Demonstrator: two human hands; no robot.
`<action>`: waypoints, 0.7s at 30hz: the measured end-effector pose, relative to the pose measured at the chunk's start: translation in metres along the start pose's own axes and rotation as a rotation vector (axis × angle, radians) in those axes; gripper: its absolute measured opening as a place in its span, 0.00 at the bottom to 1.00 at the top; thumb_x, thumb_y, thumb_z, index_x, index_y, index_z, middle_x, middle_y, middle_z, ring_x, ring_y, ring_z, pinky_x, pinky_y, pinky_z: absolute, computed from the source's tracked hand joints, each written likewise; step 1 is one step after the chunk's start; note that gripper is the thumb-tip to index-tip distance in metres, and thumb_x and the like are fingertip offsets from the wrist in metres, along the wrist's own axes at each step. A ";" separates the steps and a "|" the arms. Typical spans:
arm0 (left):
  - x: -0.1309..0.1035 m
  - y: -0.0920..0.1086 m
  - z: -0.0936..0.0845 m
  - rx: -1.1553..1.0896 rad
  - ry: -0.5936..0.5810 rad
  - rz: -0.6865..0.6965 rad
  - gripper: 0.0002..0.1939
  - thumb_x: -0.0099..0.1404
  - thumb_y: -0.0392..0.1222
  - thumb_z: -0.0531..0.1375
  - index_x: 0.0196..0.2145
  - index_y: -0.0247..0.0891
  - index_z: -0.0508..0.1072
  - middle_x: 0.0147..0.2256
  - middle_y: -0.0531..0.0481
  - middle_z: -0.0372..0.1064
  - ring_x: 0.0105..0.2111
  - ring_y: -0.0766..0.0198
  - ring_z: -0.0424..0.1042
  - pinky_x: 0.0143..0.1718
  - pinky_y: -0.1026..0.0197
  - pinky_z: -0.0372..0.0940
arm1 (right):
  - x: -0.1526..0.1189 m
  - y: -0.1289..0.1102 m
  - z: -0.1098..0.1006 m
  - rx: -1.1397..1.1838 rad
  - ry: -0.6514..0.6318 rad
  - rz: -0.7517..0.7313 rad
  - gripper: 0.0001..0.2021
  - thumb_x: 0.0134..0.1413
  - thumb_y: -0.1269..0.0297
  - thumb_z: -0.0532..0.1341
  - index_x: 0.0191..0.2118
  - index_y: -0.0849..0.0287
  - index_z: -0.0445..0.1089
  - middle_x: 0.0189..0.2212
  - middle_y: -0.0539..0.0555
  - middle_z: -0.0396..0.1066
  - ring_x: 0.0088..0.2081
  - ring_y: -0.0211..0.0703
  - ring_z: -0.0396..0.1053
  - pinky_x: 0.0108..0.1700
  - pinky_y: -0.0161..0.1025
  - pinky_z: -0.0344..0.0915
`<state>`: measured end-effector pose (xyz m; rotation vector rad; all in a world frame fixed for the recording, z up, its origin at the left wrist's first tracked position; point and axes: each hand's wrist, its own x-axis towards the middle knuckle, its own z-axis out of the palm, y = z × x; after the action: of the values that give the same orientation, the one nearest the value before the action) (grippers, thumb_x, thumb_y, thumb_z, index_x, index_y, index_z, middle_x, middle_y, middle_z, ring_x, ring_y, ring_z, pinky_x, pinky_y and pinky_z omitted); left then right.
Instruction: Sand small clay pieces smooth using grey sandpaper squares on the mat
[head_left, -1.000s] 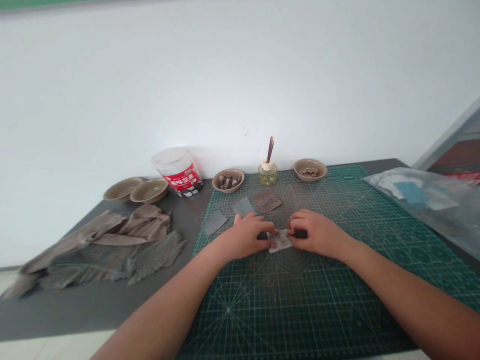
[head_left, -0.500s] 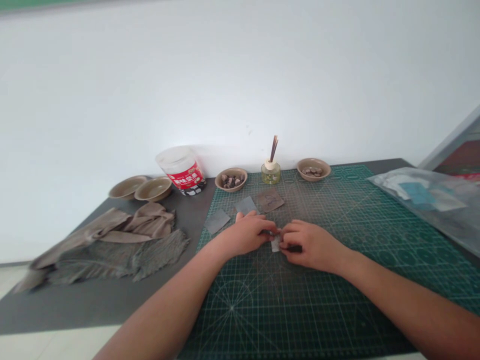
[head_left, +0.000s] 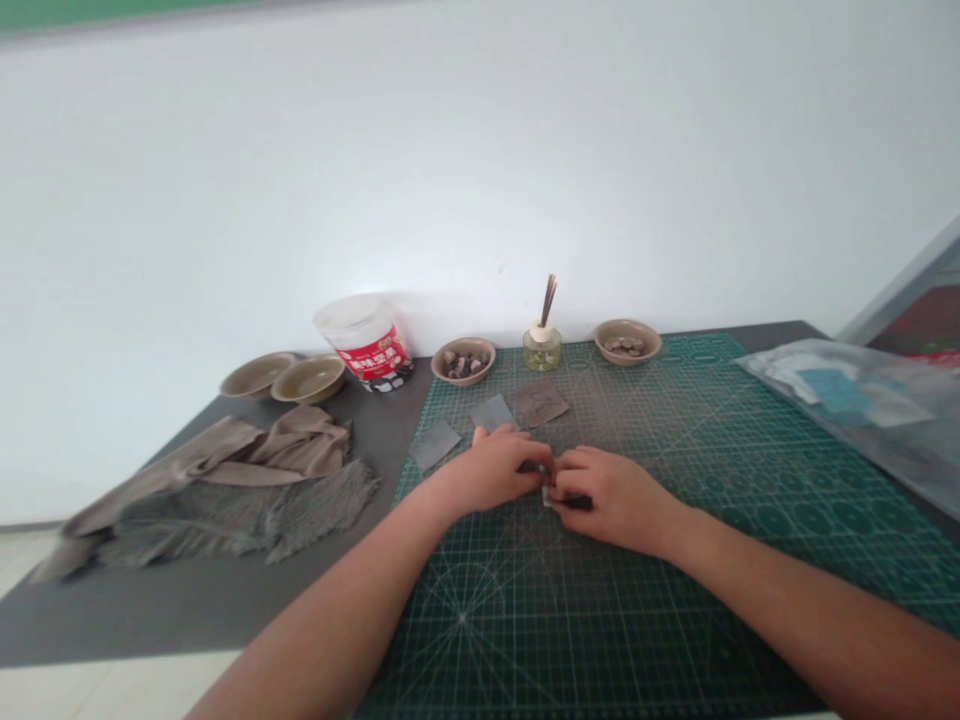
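Observation:
A small whitish piece (head_left: 547, 497), perhaps paper or cloth, is pinched between my two hands, low over the green cutting mat (head_left: 600, 630). My left hand (head_left: 495, 470) closes on its left side with thumb and fingertips. From the right, my right hand (head_left: 611, 500) grips it with bent fingers. My fingers cover most of the piece, so its full shape is hidden. Just beyond my left hand lie a grey square (head_left: 493, 411), another grey square (head_left: 435, 444) and a brown square (head_left: 542, 401) with dark marks.
Along the wall stand a bowl of dark stone-like pieces (head_left: 463, 378), a reed diffuser (head_left: 542, 350), a bowl of brown discs (head_left: 628, 357) and a red-labelled tub (head_left: 367, 345). Two stacked-looking bowls (head_left: 309, 385) and a fringed scarf (head_left: 247, 480) are left. A plastic bag (head_left: 847, 385) lies right.
My right hand has shifted slightly left against my left hand. Less of the whitish piece shows between the fingers now.

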<state>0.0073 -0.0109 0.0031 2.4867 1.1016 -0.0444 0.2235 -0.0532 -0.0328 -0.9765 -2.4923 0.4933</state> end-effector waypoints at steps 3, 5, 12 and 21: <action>0.000 0.000 0.001 -0.014 -0.003 -0.017 0.11 0.69 0.49 0.58 0.47 0.52 0.76 0.44 0.51 0.74 0.50 0.48 0.64 0.49 0.46 0.53 | -0.006 0.012 -0.012 -0.043 -0.007 0.070 0.04 0.54 0.71 0.66 0.31 0.56 0.72 0.36 0.51 0.72 0.40 0.44 0.69 0.42 0.40 0.64; 0.000 0.000 0.002 -0.016 0.001 -0.015 0.13 0.68 0.51 0.59 0.49 0.53 0.76 0.45 0.51 0.74 0.50 0.47 0.64 0.49 0.46 0.52 | -0.010 0.020 -0.020 -0.070 0.014 0.111 0.03 0.55 0.70 0.65 0.32 0.56 0.72 0.35 0.51 0.72 0.39 0.44 0.69 0.43 0.41 0.63; 0.003 0.002 0.007 -0.018 0.025 -0.004 0.17 0.62 0.57 0.65 0.46 0.49 0.77 0.43 0.49 0.74 0.51 0.47 0.64 0.48 0.49 0.52 | -0.009 0.028 -0.026 -0.034 -0.002 0.124 0.04 0.53 0.71 0.66 0.32 0.56 0.71 0.34 0.50 0.72 0.40 0.45 0.68 0.43 0.41 0.62; 0.003 0.002 0.007 -0.028 0.030 0.003 0.16 0.63 0.56 0.65 0.46 0.49 0.76 0.44 0.50 0.74 0.51 0.47 0.64 0.47 0.50 0.51 | -0.010 0.033 -0.029 -0.022 -0.026 0.151 0.05 0.53 0.70 0.66 0.31 0.56 0.69 0.33 0.49 0.70 0.39 0.44 0.68 0.43 0.40 0.61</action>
<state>0.0119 -0.0133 -0.0031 2.4720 1.1032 0.0091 0.2626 -0.0325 -0.0260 -1.1799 -2.4626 0.5292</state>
